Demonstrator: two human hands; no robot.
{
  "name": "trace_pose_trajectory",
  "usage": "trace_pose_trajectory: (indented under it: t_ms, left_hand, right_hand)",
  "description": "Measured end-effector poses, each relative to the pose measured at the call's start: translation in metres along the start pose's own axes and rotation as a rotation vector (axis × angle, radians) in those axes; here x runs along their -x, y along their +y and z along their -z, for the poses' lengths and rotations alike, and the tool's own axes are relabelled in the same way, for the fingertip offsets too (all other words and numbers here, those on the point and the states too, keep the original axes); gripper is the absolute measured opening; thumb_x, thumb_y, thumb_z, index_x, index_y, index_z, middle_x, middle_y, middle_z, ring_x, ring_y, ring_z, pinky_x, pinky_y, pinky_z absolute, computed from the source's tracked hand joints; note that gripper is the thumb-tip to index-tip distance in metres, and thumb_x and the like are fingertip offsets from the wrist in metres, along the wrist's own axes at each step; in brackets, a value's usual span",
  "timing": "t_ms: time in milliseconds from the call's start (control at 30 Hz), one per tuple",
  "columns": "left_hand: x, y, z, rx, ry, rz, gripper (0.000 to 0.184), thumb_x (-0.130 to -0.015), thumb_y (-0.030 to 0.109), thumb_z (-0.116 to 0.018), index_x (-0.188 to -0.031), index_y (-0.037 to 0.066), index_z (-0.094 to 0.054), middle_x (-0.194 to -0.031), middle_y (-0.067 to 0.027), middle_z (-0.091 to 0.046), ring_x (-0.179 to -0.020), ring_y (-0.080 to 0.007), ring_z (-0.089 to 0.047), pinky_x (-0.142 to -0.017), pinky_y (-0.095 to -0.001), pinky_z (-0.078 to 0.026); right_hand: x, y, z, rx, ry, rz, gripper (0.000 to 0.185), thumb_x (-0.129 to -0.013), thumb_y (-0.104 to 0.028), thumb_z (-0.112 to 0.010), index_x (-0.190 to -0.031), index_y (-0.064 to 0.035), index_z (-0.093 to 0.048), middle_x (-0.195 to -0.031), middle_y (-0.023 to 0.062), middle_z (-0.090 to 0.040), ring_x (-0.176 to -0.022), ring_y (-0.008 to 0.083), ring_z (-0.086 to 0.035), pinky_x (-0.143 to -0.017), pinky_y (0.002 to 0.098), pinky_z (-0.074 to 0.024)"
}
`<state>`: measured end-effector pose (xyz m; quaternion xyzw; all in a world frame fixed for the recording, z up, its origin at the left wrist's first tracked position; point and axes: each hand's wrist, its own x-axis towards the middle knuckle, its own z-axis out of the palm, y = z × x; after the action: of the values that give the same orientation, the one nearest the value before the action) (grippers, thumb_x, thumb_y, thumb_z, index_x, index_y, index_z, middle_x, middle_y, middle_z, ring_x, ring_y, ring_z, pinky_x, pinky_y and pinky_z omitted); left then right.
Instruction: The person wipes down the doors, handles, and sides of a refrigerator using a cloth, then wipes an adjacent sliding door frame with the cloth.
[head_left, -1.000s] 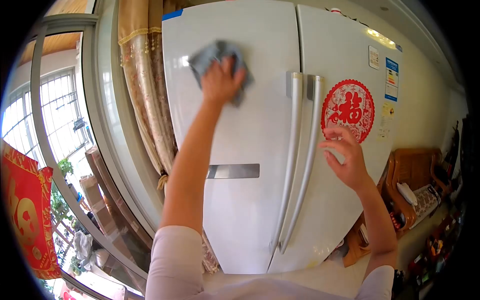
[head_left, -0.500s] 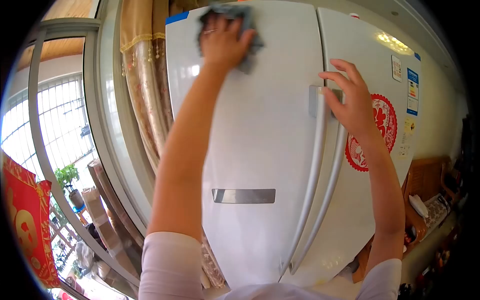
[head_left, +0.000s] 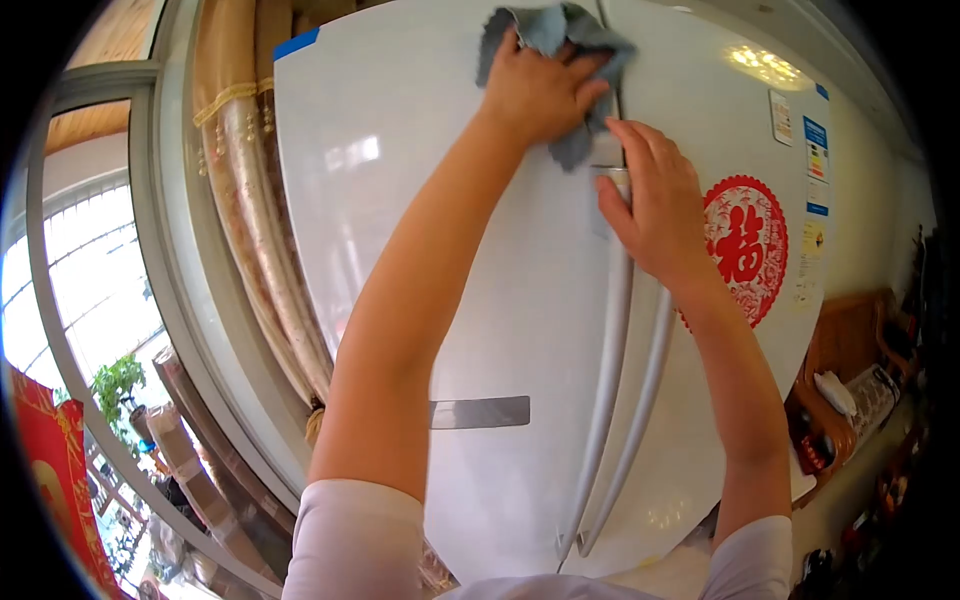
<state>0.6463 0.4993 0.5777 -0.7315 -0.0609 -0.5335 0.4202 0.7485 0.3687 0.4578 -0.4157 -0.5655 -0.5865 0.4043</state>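
Observation:
My left hand [head_left: 543, 95] presses a grey-blue cloth [head_left: 572, 30] against the upper part of a white refrigerator [head_left: 400, 250], close to the gap between its two doors. The cloth bunches out above the fingers and hangs below the palm. Beside the upper end of the left door handle [head_left: 612, 330], my right hand [head_left: 655, 200] has its fingers stretched out and no object in it. Its fingertips reach toward the cloth; whether they touch the handle I cannot tell. The right door handle [head_left: 645, 400] runs alongside.
A round red paper decoration [head_left: 745, 245] and several labels [head_left: 817, 165] are stuck on the right door. Curtains [head_left: 250, 200] and a window frame [head_left: 165, 300] stand at the left. A wooden bench [head_left: 840, 350] is at the right.
My left hand has slid the cloth rightward across the left door toward the door gap. My right hand has moved left, nearer the left handle's top. The view has shifted slightly.

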Motion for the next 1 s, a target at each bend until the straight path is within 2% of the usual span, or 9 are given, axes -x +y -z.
trace_pose_trajectory:
  t_ms: [133,200,333,400,600,667,767,867,1000]
  left_hand:
    - [0.093,0.010,0.015,0.096,0.136,-0.193,0.043,-0.090,0.051,-0.051,-0.126,0.029,-0.061,-0.115,-0.0057,-0.066,-0.086,-0.0308,-0.065,-0.105,-0.0577,-0.029]
    - [0.126,-0.004,0.038,-0.007,0.015,-0.141,0.051,-0.091,0.053,-0.049,-0.129,0.021,-0.059,-0.121,-0.0089,-0.061,-0.114,-0.0313,-0.055,-0.105,-0.0558,-0.028]
    - [0.126,-0.092,0.067,-0.212,-0.085,0.554,0.058,-0.095,0.056,-0.039,-0.138,0.019,-0.050,-0.131,-0.0147,-0.053,-0.124,-0.0359,-0.045,-0.105,-0.0609,-0.024]
    - [0.142,-0.127,0.070,-0.370,0.305,0.394,0.057,-0.096,0.058,-0.036,-0.135,0.020,-0.053,-0.131,-0.0190,-0.052,-0.121,-0.0432,-0.046,-0.102,-0.0635,-0.028]
    - [0.274,-0.064,0.080,-0.130,0.024,0.472,0.055,-0.095,0.050,-0.045,-0.128,0.008,-0.058,-0.139,-0.0220,-0.041,-0.128,-0.0483,-0.035,-0.105,-0.0624,-0.027]
    - [0.316,-0.025,0.080,-0.241,-0.164,0.252,0.050,-0.092,0.054,-0.048,-0.119,0.015,-0.065,-0.137,-0.0211,-0.043,-0.128,-0.0477,-0.036,-0.106,-0.0625,-0.026]
    - [0.313,0.011,0.074,-0.022,-0.194,0.019,0.044,-0.089,0.058,-0.050,-0.111,0.025,-0.069,-0.120,-0.0176,-0.057,-0.116,-0.0410,-0.050,-0.105,-0.0622,-0.027]
    - [0.265,0.011,0.063,0.025,-0.476,-0.110,0.039,-0.088,0.059,-0.051,-0.112,0.034,-0.069,-0.089,-0.0094,-0.067,-0.087,-0.0294,-0.061,-0.103,-0.0560,-0.031]
    - [0.160,-0.020,0.040,-0.185,0.023,0.061,0.039,-0.092,0.047,-0.051,-0.122,0.027,-0.065,-0.087,-0.0107,-0.064,-0.077,-0.0307,-0.059,-0.087,-0.0515,-0.038]
  right_hand:
    - [-0.001,-0.001,0.002,0.021,0.035,0.015,0.049,-0.085,-0.021,-0.061,-0.130,-0.0055,-0.049,-0.122,0.0139,-0.055,-0.111,0.0314,-0.052,-0.093,0.0435,-0.0410]
    - [0.000,0.000,0.003,0.012,-0.007,0.024,0.046,-0.085,-0.020,-0.060,-0.129,-0.0072,-0.050,-0.120,0.0129,-0.055,-0.110,0.0310,-0.053,-0.093,0.0435,-0.0409]
    - [0.001,-0.003,0.002,0.007,0.005,0.003,0.042,-0.086,-0.020,-0.060,-0.126,-0.0075,-0.053,-0.120,0.0114,-0.057,-0.110,0.0301,-0.054,-0.096,0.0433,-0.0399]
    - [0.000,-0.001,0.001,-0.012,0.003,0.016,0.041,-0.087,-0.020,-0.060,-0.125,-0.0077,-0.054,-0.120,0.0106,-0.057,-0.111,0.0294,-0.054,-0.097,0.0431,-0.0398]
    - [0.001,0.001,-0.001,-0.041,0.023,0.039,0.040,-0.088,-0.021,-0.059,-0.124,-0.0063,-0.055,-0.118,0.0109,-0.058,-0.106,0.0282,-0.056,-0.093,0.0423,-0.0405]
    - [0.000,-0.001,0.000,-0.019,0.041,0.067,0.038,-0.089,-0.021,-0.058,-0.124,-0.0058,-0.055,-0.118,0.0111,-0.058,-0.105,0.0283,-0.056,-0.093,0.0417,-0.0408]
    - [-0.001,0.004,-0.003,-0.047,0.086,0.102,0.035,-0.092,-0.020,-0.054,-0.123,-0.0045,-0.056,-0.117,0.0122,-0.058,-0.104,0.0291,-0.056,-0.092,0.0407,-0.0415]
    - [-0.001,0.010,-0.002,-0.151,0.132,0.117,0.032,-0.096,-0.018,-0.047,-0.123,-0.0025,-0.056,-0.118,0.0144,-0.057,-0.107,0.0291,-0.055,-0.091,0.0385,-0.0427]
    - [0.007,0.014,0.000,-0.349,0.255,0.051,0.031,-0.097,-0.015,-0.044,-0.123,-0.0019,-0.056,-0.120,0.0138,-0.056,-0.111,0.0249,-0.053,-0.089,0.0330,-0.0446]
